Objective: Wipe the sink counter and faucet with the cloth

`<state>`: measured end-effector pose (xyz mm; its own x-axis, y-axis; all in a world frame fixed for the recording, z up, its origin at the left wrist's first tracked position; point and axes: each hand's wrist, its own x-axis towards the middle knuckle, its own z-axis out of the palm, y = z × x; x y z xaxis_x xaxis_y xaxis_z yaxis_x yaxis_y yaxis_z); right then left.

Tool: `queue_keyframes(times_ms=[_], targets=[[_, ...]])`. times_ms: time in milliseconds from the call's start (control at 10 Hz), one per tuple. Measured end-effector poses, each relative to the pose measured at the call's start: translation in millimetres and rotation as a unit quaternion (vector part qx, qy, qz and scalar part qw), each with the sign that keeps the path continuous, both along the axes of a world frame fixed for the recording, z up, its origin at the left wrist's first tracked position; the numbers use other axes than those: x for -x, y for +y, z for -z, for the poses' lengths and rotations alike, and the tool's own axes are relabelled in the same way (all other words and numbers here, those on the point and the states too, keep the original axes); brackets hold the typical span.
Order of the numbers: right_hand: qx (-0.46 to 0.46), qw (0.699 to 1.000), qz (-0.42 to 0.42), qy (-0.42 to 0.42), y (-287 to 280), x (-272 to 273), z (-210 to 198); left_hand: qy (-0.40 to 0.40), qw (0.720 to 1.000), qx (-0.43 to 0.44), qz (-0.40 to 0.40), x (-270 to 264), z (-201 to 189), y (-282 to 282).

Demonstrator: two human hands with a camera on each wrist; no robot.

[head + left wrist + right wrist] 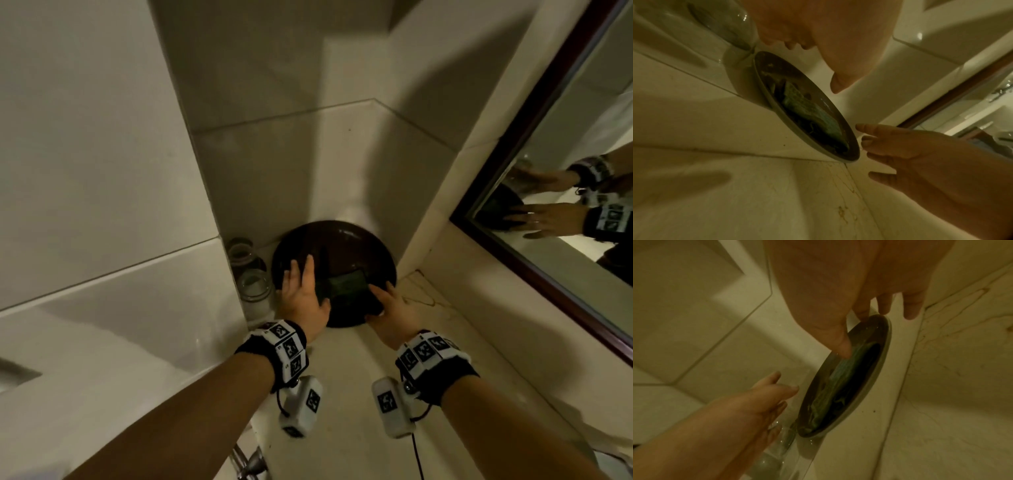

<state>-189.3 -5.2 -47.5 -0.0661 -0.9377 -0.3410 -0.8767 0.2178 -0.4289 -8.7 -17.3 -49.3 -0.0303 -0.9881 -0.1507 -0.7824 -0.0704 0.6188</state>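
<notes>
A folded green cloth (346,286) (812,112) (846,373) lies on a dark round plate (342,246) (851,146) (885,340) in the corner of the pale stone counter (342,394). My left hand (301,287) (828,40) hovers over the plate's left side with its fingers straight. At the plate's right rim is my right hand (387,301) (859,321), fingers extended past the rim. Its thumb tip reaches the cloth's edge. Neither hand grips anything. A chrome faucet (250,462) shows at the bottom edge of the head view.
A clear glass jar (251,274) (772,456) stands against the wall, touching the plate's left side. Tiled walls close in the corner on the left and behind. A dark-framed mirror (565,171) runs along the right wall above the counter.
</notes>
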Motion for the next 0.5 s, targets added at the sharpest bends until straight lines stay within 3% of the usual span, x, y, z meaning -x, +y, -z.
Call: queue_keyframes(times_ms=[200, 500], targets=[[-0.012, 0.999, -0.04, 0.01, 9.4, -4.5, -1.9, -0.106, 0.987, -0.046, 0.112, -1.4, 2.7, 10.9], [0.037, 0.996, -0.076, 0.017, 53.9, -12.6, -18.0, -0.111, 0.984, -0.067, 0.124, -12.7, -27.5, 62.0]])
